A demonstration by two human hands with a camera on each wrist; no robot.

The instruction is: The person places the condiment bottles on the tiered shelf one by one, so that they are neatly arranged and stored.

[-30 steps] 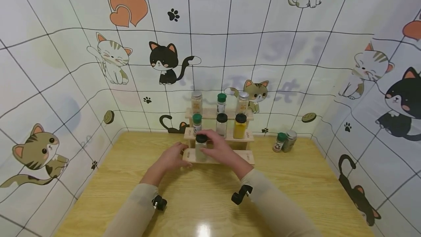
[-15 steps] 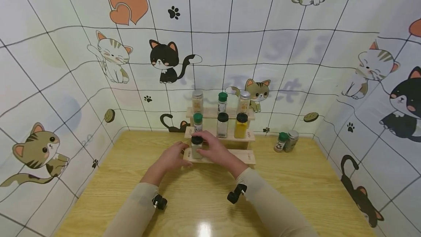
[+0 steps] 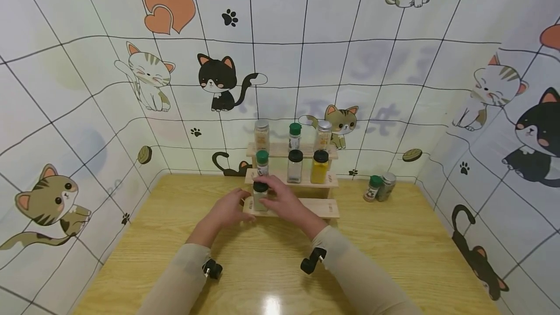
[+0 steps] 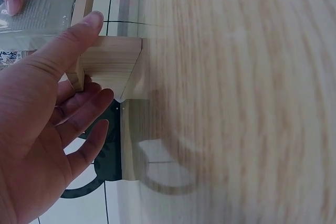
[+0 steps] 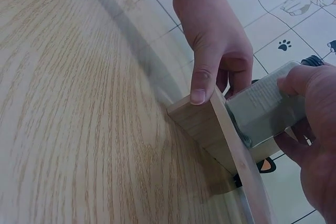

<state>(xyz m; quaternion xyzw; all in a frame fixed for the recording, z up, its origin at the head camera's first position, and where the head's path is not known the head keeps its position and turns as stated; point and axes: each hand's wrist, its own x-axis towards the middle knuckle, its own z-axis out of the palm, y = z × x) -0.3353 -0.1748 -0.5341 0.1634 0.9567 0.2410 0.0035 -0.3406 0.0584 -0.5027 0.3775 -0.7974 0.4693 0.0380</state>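
Note:
A three-step wooden rack [image 3: 323, 207] stands at the back middle of the table. My right hand [image 3: 273, 198] grips a clear jar with a black lid [image 3: 260, 194], upright at the left end of the lowest step. My left hand [image 3: 234, 208] holds that step's left end, thumb on the front edge and fingers behind. In the left wrist view the left thumb [image 4: 86, 30] lies on the wooden end [image 4: 113, 61], with the jar [image 4: 37, 17] just beyond. The right wrist view shows the jar [image 5: 262, 111] in my right hand's fingers [image 5: 310, 124] and the left hand [image 5: 215, 51] on the step [image 5: 205, 124].
Three jars stand on the top step [image 3: 294, 136] and three on the middle one [image 3: 319, 166]. Two more jars, green-lidded [image 3: 373, 188] and silver-lidded [image 3: 387, 186], stand on the table to the right. Cat-print walls [image 3: 87, 111] close in the table on three sides.
My right hand has carried the black-lidded jar a little left and down to the left end of the lowest step. The left hand has stayed on the step's end.

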